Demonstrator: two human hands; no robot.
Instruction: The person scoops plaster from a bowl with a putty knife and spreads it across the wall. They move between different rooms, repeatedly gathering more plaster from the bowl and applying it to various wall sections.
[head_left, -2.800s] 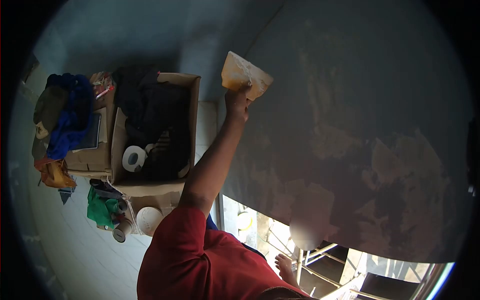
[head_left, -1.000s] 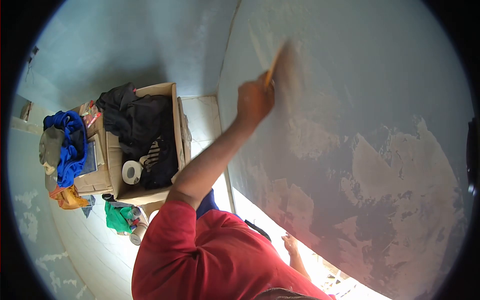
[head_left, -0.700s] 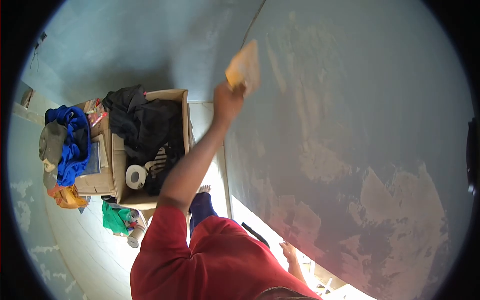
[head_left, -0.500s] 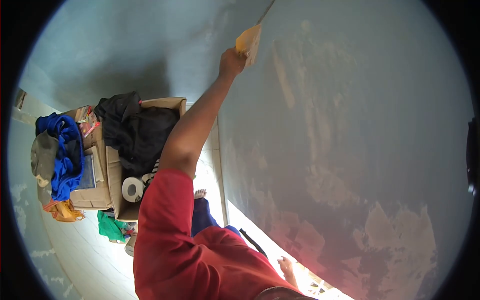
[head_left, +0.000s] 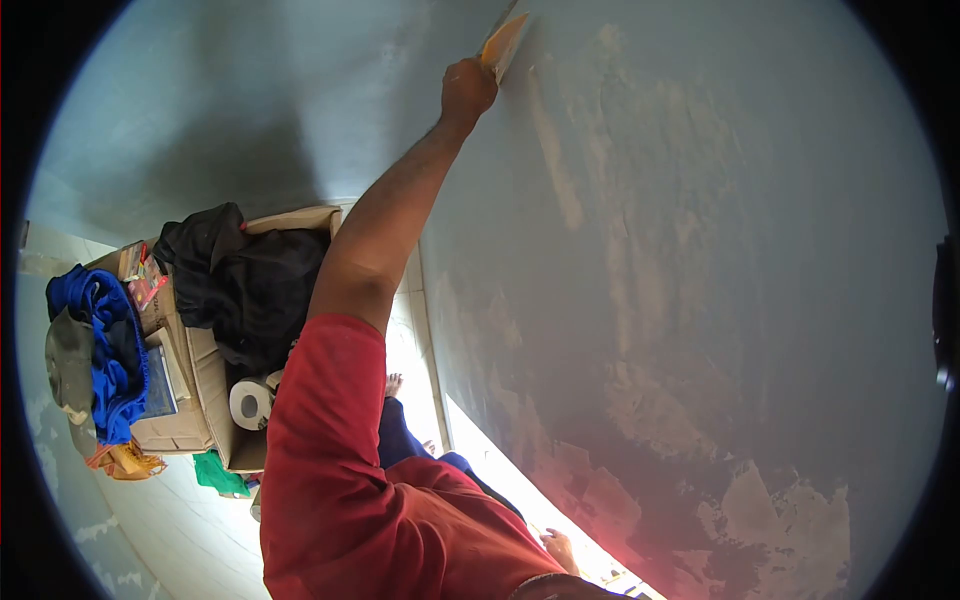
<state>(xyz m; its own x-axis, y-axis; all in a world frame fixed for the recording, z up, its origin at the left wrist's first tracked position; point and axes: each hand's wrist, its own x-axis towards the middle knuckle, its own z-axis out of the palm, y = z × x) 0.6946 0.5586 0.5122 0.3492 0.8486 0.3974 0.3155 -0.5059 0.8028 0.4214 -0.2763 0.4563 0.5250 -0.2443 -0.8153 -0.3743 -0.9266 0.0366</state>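
My left hand (head_left: 468, 88) reaches up at the end of a stretched arm, fingers wrapped round a yellow putty spreader (head_left: 503, 45). The spreader has a pale smear on its face and stands edge-on, close to the grey-blue wall (head_left: 720, 250) near the corner. Pale filler patches and streaks (head_left: 620, 200) mark that wall to the right of the hand. Low at the bottom, my right hand (head_left: 559, 548) hangs beside the body near the foot of the wall. Its fingers look loosely apart and nothing shows in them.
Cardboard boxes (head_left: 210, 385) stand at the left, with black cloth (head_left: 262, 290), a white roll (head_left: 250, 403) and blue clothing (head_left: 110, 340) in or on them. Orange cloth (head_left: 127, 461) and green cloth (head_left: 217, 473) lie below. Bright floor tiles (head_left: 413, 330) run along the wall's base.
My left hand has risen a little with the putty spreader, which has turned more edge-on. The boxes have shifted left and down in view. My right hand appears slightly lower.
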